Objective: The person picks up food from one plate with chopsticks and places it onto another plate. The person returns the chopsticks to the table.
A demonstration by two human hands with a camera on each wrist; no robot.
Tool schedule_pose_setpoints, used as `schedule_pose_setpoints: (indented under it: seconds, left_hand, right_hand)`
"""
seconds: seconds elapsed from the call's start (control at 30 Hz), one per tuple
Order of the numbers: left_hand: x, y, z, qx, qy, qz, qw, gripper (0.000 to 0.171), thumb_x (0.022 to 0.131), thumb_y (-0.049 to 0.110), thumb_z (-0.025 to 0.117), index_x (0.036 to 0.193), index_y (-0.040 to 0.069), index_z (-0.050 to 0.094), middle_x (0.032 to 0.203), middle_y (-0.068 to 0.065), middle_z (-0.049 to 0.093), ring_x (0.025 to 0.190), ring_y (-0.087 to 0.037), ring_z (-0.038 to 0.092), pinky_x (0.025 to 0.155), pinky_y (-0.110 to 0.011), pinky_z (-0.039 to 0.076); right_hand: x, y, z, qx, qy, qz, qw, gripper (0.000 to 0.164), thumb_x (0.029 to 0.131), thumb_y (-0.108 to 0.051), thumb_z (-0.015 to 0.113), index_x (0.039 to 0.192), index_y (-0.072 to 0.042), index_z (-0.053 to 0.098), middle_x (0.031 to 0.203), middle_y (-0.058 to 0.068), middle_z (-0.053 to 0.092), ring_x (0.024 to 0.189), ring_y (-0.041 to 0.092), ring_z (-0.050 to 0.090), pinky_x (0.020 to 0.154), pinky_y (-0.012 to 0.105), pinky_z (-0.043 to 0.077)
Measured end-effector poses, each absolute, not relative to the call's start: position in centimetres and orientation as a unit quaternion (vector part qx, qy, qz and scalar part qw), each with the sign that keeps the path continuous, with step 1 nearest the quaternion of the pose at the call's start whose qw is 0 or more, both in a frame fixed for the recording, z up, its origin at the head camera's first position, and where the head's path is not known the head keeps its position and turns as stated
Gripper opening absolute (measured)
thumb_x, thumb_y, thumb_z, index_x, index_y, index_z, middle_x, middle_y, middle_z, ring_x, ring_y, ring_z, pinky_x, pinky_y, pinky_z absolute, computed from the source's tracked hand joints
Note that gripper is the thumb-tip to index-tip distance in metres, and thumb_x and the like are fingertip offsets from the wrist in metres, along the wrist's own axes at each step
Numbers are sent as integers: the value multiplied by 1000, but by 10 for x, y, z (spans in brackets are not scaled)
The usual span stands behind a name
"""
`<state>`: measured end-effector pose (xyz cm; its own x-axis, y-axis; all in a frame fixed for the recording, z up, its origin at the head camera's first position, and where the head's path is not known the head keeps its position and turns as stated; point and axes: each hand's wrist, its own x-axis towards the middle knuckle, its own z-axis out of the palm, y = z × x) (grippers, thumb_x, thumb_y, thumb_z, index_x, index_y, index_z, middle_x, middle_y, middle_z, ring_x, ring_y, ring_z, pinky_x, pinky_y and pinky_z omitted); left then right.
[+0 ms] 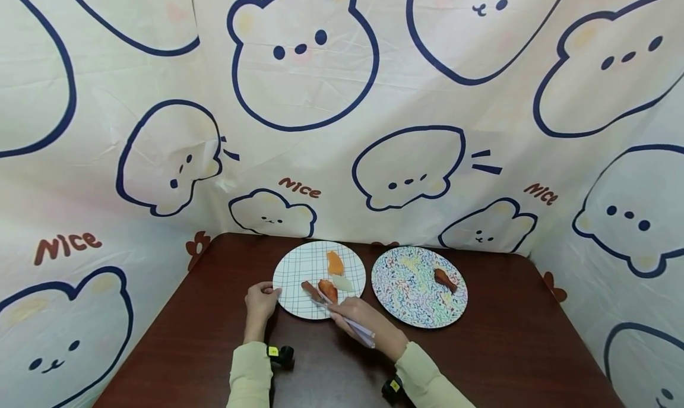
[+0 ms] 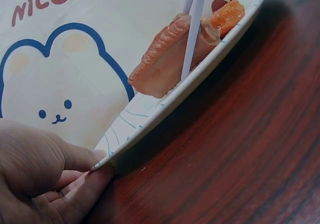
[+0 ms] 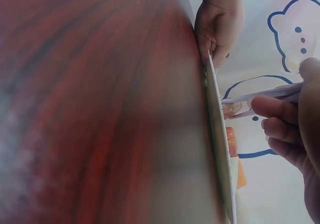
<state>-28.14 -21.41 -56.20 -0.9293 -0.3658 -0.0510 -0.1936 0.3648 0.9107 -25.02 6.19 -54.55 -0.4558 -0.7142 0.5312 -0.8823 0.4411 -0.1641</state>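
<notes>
My left hand pinches the left rim of a white plate with a blue-green grid, thumb on top and fingers beneath. In my right hand is a pair of pale lilac chopsticks. Their tips reach down to a brown chicken wing piece on that plate, one stick across its near side in the left wrist view. Right beside the wing lies an orange-red piece of food. Behind these are a pale green slice and an orange wedge.
A second plate with multicoloured speckles stands to the right, bearing a brown drumstick. Both plates are on a dark red-brown wooden table. A cartoon-printed cloth hangs at the back and sides.
</notes>
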Motion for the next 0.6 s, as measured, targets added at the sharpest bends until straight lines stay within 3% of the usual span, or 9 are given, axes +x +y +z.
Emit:
schedule_pose_setpoints:
  seconds: [0.17,0.37,0.6]
  left_hand:
    - [-280,-215,-562,171,-823,-537,76,35,97,11,65,125,-10,64,108,-25,63,109,-42,55,86,-53,48]
    - [-281,-214,-562,169,-826,-533,77,35,97,12,65,125,-9,64,109,-25,63,109,-42,56,86,-52,49]
    - [-280,-215,-562,164,-825,-535,76,36,98,12,64,126,-10,63,111,-27,62,111,-44,54,87,-55,48]
  right_hand:
    - [-248,65,-546,495,-816,223,197,34,109,-22,50,121,-3,74,92,-2,73,81,6,64,79,17,52]
    - [-242,67,-540,509,-796,278,172,29,107,-14,50,114,-1,75,85,0,71,77,6,62,76,16,51]
    - [-236,70,-533,501,-795,309,149,25,107,-11,50,113,-6,74,88,2,74,81,5,63,79,17,51]
